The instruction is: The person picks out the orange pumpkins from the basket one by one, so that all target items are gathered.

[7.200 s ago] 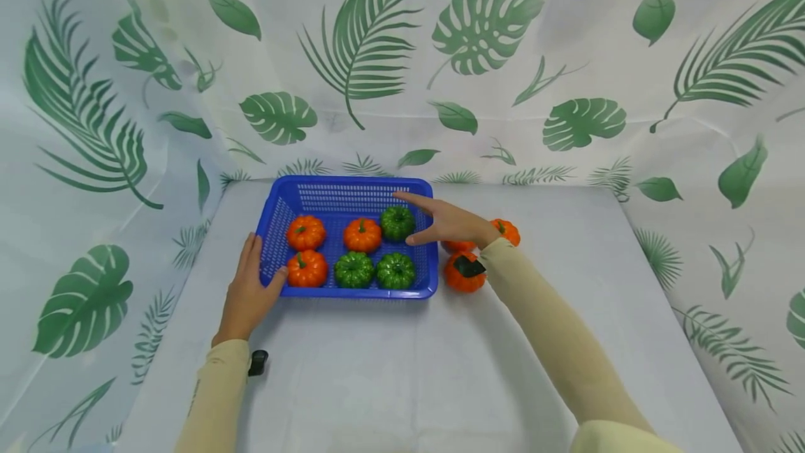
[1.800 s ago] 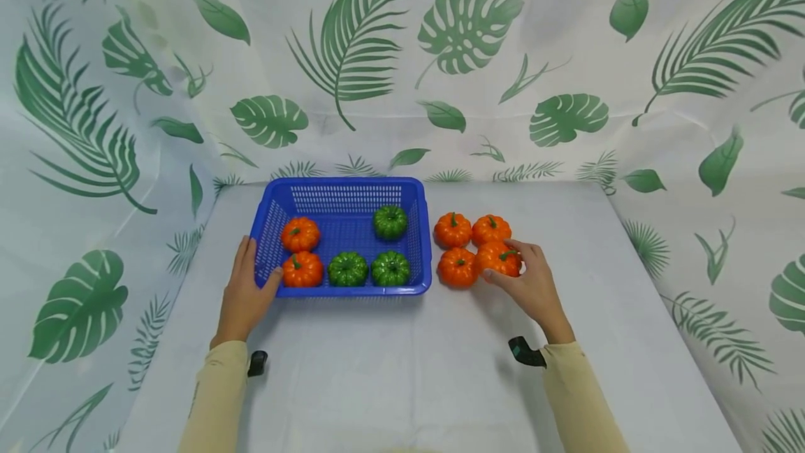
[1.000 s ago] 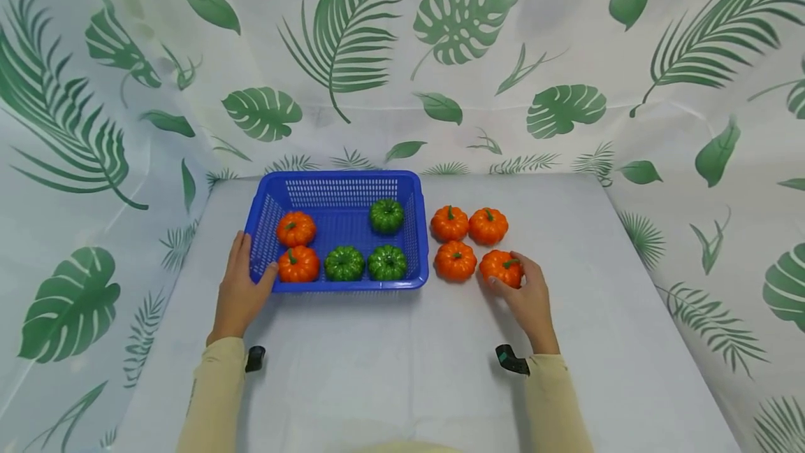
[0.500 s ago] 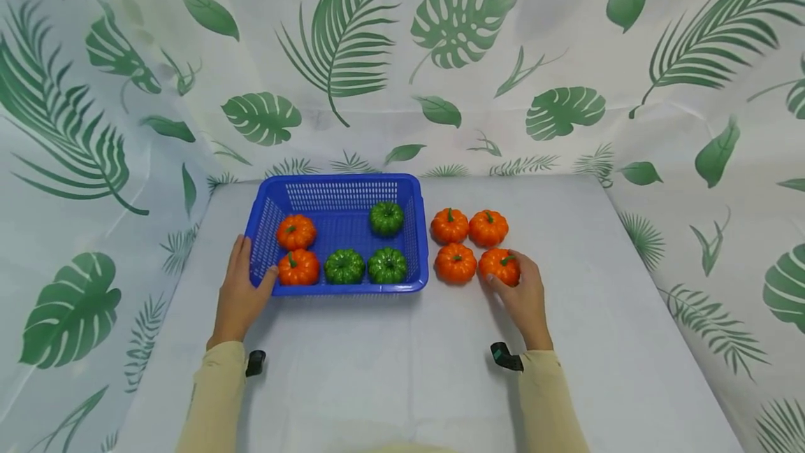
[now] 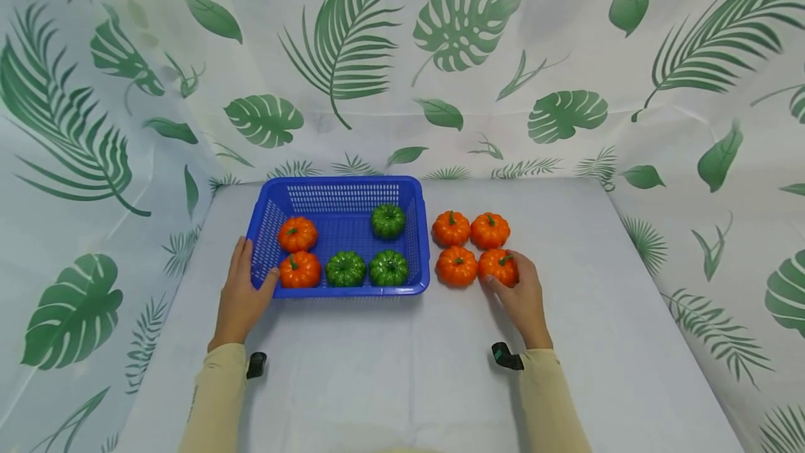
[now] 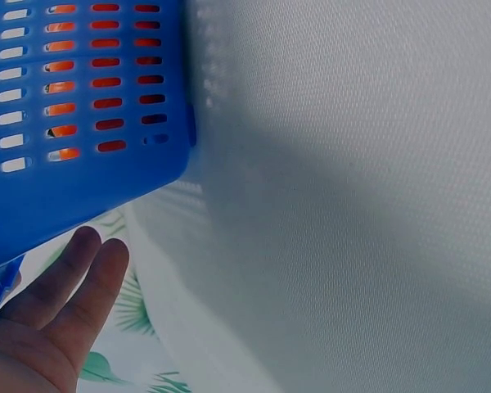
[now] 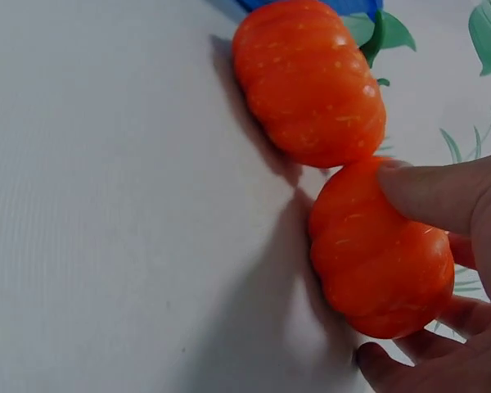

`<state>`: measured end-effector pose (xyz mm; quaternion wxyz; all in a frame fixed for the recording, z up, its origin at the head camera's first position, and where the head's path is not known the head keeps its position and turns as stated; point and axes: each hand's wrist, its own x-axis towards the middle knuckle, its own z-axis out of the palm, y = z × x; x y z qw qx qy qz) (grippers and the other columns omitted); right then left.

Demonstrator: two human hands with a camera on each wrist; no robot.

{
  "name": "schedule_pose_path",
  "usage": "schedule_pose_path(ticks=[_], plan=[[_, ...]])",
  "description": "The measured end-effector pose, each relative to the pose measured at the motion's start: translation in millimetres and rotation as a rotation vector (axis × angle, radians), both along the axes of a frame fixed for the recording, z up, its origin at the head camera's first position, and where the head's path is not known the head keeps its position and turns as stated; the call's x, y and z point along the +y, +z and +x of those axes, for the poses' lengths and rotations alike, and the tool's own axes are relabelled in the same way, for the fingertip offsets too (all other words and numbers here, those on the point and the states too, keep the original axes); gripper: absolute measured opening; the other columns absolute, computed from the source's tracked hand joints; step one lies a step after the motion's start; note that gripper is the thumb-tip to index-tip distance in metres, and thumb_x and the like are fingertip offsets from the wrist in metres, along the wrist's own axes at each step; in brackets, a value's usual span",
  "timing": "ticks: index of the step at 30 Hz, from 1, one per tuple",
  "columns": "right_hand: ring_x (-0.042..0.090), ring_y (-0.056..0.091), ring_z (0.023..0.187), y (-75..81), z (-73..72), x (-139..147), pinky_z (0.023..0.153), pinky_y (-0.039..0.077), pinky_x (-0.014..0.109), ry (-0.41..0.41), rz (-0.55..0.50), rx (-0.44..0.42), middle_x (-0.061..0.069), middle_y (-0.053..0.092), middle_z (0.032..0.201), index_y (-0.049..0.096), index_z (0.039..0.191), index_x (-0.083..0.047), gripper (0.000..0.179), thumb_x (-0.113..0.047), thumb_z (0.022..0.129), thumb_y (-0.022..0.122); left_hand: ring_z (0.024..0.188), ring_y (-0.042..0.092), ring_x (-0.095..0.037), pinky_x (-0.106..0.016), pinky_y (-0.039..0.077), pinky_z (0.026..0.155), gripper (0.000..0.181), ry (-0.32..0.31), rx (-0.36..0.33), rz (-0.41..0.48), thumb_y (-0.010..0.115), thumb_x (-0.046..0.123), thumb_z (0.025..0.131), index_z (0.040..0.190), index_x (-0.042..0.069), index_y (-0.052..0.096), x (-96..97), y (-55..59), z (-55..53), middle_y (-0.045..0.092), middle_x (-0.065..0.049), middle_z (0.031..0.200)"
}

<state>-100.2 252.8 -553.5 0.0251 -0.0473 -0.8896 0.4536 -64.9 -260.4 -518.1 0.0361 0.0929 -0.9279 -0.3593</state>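
A blue plastic basket point(image 5: 349, 291) stands at the back left of the table. Two small orange pumpkins point(image 5: 298, 234) sit in its left part. Three green pumpkins point(image 5: 388, 268) are in its front and right part. My left hand point(image 5: 242, 299) rests at its front-left corner, thumb by the rim; two straight fingers point(image 6: 98, 282) show beside the wall in the left wrist view. Right of the basket, several orange pumpkins point(image 5: 456, 266) form a close group on the table. My right hand point(image 5: 522, 296) grips the front-right pumpkin point(image 7: 380, 254), thumb on top, its fingertips partly hidden.
A white-covered table point(image 5: 377, 369) lies beneath everything. Around it hang white sheets point(image 5: 566, 40) printed with green leaves. Dark wrist devices point(image 5: 506, 356) show by both sleeves.
The orange pumpkin from the basket's back middle is now at the table group's front right. My right hand carried it there and brought it closer to the others. My left hand stays by the corner.
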Motion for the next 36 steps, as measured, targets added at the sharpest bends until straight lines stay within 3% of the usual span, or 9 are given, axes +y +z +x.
schedule_pose_path(ticks=[6, 12, 15, 19, 24, 30, 36], plan=[[0.047, 0.025, 0.157, -1.3, 0.8, 5, 0.126, 0.022, 0.064, 0.027, -0.01, -0.037, 0.028, 0.027, 0.171, 0.027, 0.167, 0.002, 0.086, -0.024, 0.101, 0.076, 0.159, 0.018, -0.05, -0.072, 0.024, 0.12, 0.086, 0.004, -0.006, 0.003, 0.057, 0.038, 0.109, 0.173, 0.009, 0.009, -0.4, 0.0, 0.8, 0.002, -0.012, 0.18], [0.041, 0.006, 0.163, 4.8, -0.4, 10, 0.127, 0.012, 0.066, 0.029, -0.071, -0.047, 0.013, 0.001, 0.18, 0.011, 0.174, -0.013, 0.1, -0.037, 0.101, 0.074, 0.158, 0.019, -0.051, -0.071, 0.025, 0.12, 0.086, -0.001, -0.005, -0.005, 0.058, 0.037, 0.108, 0.173, 0.007, 0.009, -0.3, -0.3, 0.8, 0.002, -0.013, 0.18], [0.04, 0.004, 0.164, 12.6, -3.9, 9, 0.126, 0.011, 0.068, 0.022, -0.072, -0.02, 0.008, -0.003, 0.18, 0.01, 0.175, -0.018, 0.098, -0.037, 0.102, 0.072, 0.158, 0.019, -0.05, -0.071, 0.025, 0.12, 0.086, 0.0, -0.009, -0.005, 0.058, 0.036, 0.109, 0.173, 0.007, 0.009, 0.8, 1.9, 0.8, 0.002, -0.014, 0.18], [0.035, 0.007, 0.164, 25.9, -9.0, 3, 0.127, 0.014, 0.066, 0.048, -0.119, 0.052, 0.004, 0.002, 0.18, 0.012, 0.175, -0.022, 0.094, -0.03, 0.103, 0.072, 0.159, 0.019, -0.049, -0.069, 0.025, 0.121, 0.086, 0.002, -0.009, -0.002, 0.058, 0.036, 0.108, 0.173, 0.008, 0.009, 2.0, 3.7, 1.3, 0.002, -0.013, 0.18], [0.029, 0.014, 0.164, 45.2, -15.5, -11, 0.129, 0.017, 0.053, 0.139, -0.277, 0.124, 0.003, 0.014, 0.179, 0.016, 0.174, -0.018, 0.09, -0.017, 0.103, 0.071, 0.159, 0.018, -0.049, -0.07, 0.025, 0.121, 0.086, 0.001, -0.014, -0.003, 0.058, 0.036, 0.108, 0.173, 0.008, 0.009, 1.6, 3.4, 0.4, 0.002, -0.013, 0.18], [0.028, 0.02, 0.162, 61.0, -26.0, -31, 0.129, 0.02, 0.051, 0.227, -0.375, 0.114, 0.001, 0.021, 0.177, 0.02, 0.173, -0.022, 0.085, -0.017, 0.104, 0.07, 0.158, 0.019, -0.05, -0.071, 0.025, 0.12, 0.086, -0.003, -0.018, -0.013, 0.058, 0.036, 0.108, 0.173, 0.007, 0.008, -0.4, 0.3, -1.4, 0.002, -0.013, 0.18], [0.029, 0.027, 0.161, 71.4, -38.1, -50, 0.127, 0.022, 0.058, 0.381, -0.461, 0.099, 0.005, 0.029, 0.175, 0.026, 0.172, -0.018, 0.078, -0.017, 0.106, 0.067, 0.158, 0.02, -0.051, -0.071, 0.025, 0.12, 0.087, -0.001, -0.022, -0.014, 0.058, 0.037, 0.108, 0.173, 0.008, 0.008, -0.8, 0.3, -1.6, 0.001, -0.013, 0.18]])
